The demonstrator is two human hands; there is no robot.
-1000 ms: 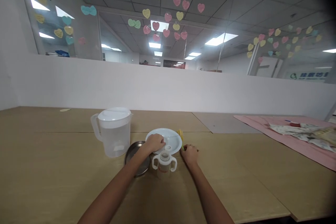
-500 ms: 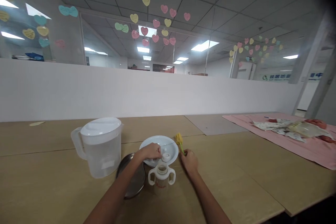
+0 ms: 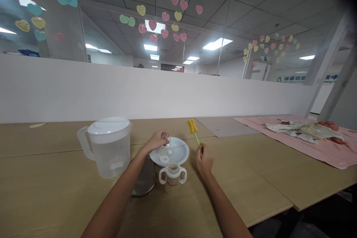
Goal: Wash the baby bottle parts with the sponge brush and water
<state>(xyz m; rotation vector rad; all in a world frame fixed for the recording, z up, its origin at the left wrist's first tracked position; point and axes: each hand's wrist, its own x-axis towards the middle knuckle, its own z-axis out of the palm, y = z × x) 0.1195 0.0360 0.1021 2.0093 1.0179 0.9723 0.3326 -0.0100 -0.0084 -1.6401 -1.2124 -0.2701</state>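
Note:
My left hand (image 3: 156, 142) pinches a small clear piece (image 3: 164, 135), perhaps a bottle nipple, above the left rim of a white plate (image 3: 182, 153). In my right hand (image 3: 205, 159) is the green handle of a brush with a yellow sponge head (image 3: 192, 126), held upright to the right of the plate. A white ring (image 3: 164, 159) and a clear part (image 3: 166, 150) lie on the plate. In front of it stands an open clear bottle with two white handles (image 3: 173, 174). A metal tray (image 3: 144, 180) lies partly under my left forearm.
A lidded clear pitcher (image 3: 111, 152) stands left of the tray. At the far right, a pink cloth (image 3: 281, 137) bears a doll-like figure (image 3: 315, 131). Behind the table rises a white partition (image 3: 167, 96) with glass above.
My left hand has risen from the plate with the small clear piece. My right hand has lifted the brush, whose yellow head is now higher. The camera view has shifted slightly.

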